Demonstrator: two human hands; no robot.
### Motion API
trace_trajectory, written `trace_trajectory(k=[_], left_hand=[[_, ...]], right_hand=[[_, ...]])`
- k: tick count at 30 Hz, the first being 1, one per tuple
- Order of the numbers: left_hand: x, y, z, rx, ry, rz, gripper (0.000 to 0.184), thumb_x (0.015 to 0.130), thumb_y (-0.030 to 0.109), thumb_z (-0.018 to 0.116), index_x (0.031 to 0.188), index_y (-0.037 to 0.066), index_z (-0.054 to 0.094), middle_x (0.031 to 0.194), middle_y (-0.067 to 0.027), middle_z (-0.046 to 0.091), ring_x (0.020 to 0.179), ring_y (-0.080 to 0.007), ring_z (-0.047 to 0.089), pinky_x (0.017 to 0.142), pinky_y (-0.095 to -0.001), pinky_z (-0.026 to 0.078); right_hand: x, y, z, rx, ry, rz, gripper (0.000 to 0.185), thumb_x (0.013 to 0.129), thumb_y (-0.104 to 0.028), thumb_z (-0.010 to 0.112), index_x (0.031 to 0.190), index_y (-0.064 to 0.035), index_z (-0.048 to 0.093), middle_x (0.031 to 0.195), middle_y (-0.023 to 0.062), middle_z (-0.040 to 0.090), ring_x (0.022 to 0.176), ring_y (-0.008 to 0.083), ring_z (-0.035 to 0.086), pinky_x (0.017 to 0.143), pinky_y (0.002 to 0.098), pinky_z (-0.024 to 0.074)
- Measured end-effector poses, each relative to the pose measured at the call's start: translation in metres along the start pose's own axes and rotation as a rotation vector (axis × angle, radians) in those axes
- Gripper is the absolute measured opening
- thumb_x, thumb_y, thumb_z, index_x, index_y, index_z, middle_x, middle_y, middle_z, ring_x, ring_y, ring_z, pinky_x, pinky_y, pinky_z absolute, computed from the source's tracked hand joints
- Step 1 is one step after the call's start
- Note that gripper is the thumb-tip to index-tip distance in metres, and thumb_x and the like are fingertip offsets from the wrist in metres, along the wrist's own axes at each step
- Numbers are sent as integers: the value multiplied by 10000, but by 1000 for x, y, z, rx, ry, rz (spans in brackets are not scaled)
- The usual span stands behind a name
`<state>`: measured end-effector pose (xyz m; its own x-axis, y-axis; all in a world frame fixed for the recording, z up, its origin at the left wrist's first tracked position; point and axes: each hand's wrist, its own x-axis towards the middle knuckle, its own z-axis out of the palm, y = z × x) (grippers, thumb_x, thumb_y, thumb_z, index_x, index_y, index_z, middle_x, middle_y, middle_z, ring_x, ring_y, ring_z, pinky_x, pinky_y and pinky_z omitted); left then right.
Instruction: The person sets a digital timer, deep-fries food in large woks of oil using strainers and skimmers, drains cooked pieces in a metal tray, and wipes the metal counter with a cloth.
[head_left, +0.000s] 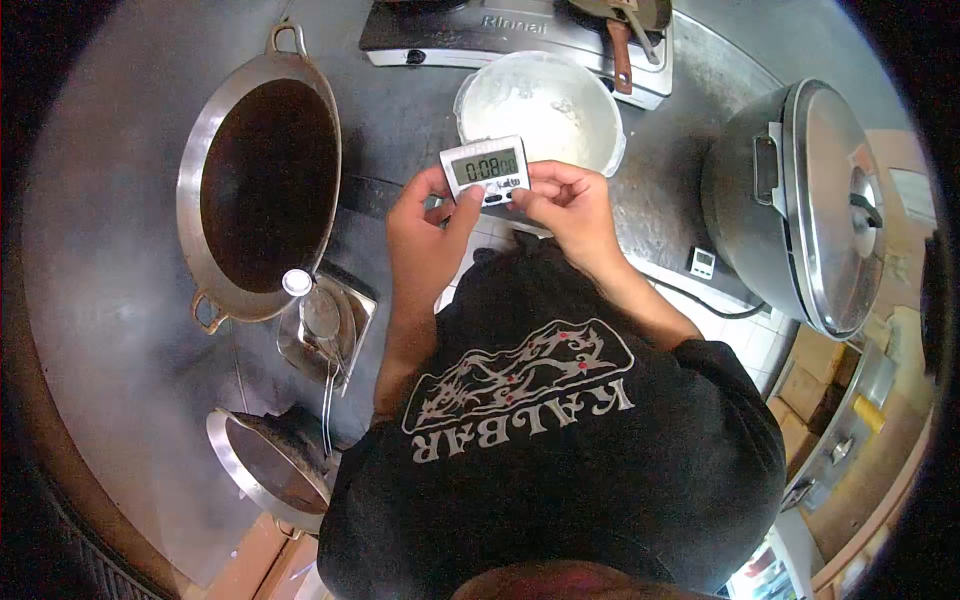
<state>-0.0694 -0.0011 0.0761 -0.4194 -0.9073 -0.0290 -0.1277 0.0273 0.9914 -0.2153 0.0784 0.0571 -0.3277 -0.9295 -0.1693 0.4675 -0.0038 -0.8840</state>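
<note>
Between both hands is a small white digital kitchen timer (485,170), its screen facing me and reading about 0:08 with smaller digits beside. My left hand (432,218) is closed on the timer's left side, thumb on the lower front by the buttons. On the right side, my right hand (572,208) pinches the timer, thumb near the lower right corner. The fingers behind the timer are partly hidden. Just beyond the timer stands a white round tub (545,110) with white contents that I cannot make out.
A wide wok of dark liquid (270,185) sits at left, with a round thermometer dial (297,282) at its rim. Below it are a strainer (322,315) and a second wok (265,465). A Rinnai stove (480,40), lidded pot (835,210) and another timer (702,263) stand around.
</note>
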Motion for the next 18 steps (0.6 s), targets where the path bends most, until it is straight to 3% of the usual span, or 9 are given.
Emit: trace_trajectory(k=[18], left_hand=[[-2, 7, 1, -16, -9, 0, 173, 797, 67, 655, 935, -20, 596, 836, -41, 612, 755, -81, 570, 648, -228, 485]], right_hand=[[-2, 2, -5, 24, -23, -43, 198, 788, 52, 621, 983, 65, 590, 903, 122, 659, 791, 132, 636, 704, 227, 524]])
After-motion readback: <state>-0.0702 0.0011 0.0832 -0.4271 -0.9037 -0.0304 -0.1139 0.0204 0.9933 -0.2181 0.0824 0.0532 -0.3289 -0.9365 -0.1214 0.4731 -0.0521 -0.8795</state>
